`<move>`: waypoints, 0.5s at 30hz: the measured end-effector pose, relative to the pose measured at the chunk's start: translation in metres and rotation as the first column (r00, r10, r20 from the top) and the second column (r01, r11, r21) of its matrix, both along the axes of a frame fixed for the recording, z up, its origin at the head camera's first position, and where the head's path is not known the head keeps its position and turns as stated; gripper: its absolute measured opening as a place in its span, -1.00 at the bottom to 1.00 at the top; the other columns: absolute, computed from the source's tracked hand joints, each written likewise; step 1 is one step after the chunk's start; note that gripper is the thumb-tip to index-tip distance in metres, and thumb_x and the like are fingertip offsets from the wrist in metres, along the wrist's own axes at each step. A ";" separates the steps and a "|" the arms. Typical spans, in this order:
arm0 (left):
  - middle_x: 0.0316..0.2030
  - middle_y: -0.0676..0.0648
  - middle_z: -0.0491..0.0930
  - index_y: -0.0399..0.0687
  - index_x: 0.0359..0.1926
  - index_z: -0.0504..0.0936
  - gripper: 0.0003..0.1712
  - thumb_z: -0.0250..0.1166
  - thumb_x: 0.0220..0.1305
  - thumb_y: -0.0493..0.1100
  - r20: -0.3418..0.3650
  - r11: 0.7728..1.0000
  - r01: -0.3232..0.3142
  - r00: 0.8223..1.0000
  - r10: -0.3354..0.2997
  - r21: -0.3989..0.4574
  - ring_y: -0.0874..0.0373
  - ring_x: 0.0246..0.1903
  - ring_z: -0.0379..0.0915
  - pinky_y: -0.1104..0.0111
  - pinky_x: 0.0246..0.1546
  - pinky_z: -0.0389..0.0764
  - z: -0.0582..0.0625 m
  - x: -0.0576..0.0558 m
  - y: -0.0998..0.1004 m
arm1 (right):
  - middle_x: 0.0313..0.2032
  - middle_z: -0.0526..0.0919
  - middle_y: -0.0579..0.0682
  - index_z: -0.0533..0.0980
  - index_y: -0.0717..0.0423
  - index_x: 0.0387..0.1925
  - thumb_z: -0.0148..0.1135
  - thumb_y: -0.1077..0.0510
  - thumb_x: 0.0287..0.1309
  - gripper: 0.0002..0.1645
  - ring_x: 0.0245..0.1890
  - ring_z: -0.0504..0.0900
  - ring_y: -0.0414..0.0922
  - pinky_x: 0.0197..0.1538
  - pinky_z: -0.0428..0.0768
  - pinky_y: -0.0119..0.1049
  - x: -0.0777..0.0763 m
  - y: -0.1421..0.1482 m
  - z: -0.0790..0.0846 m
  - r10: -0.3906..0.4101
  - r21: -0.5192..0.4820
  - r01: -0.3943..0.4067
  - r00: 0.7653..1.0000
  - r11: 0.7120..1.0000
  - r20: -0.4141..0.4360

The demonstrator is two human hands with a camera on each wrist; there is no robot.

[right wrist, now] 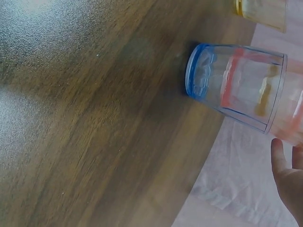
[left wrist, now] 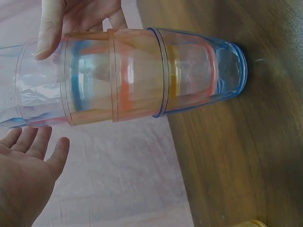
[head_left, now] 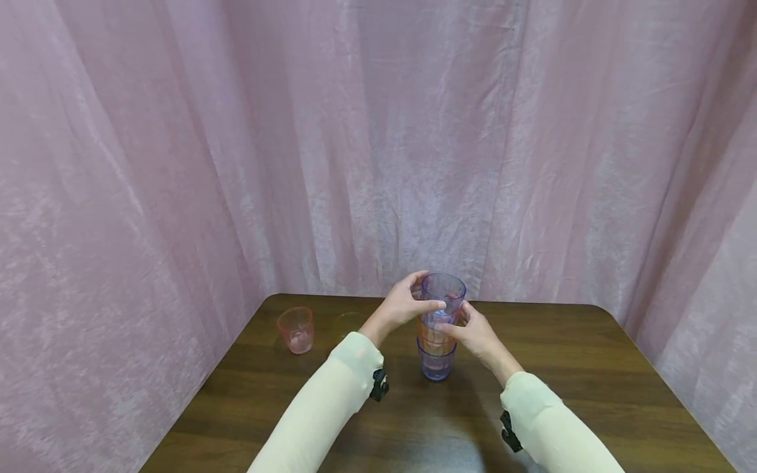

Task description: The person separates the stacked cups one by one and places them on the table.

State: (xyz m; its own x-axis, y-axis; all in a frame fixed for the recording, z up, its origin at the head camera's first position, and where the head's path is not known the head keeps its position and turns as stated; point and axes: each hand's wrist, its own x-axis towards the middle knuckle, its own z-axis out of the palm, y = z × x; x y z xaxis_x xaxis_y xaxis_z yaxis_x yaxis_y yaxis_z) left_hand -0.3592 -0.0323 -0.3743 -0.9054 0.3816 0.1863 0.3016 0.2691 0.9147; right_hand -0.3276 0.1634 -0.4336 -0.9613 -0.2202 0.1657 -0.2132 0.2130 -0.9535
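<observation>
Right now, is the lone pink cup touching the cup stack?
Apart. The head view shows tabletop between the pink cup and the cup stack.

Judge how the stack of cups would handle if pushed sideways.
The cup stack would probably tip readily, being tall above a narrow base. Its clear, undented rims suggest stiff walls, and their smooth gloss suggests it might feel slippery.

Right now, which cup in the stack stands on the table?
The bottom blue cup: its base meets the table, while the other stacked cups are above it.
</observation>
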 end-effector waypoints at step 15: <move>0.27 -0.15 0.46 -0.13 0.46 0.26 -0.01 0.55 0.06 -0.08 -0.015 1.000 0.008 1.000 -0.009 -0.005 -0.06 0.25 0.37 0.08 0.24 0.42 0.000 0.001 0.005 | 0.38 0.32 0.23 0.12 0.11 0.50 0.42 0.05 0.18 -0.03 0.38 0.27 0.23 0.32 0.32 0.16 0.000 0.003 -0.001 0.006 0.014 -0.006 1.000 1.000 -0.003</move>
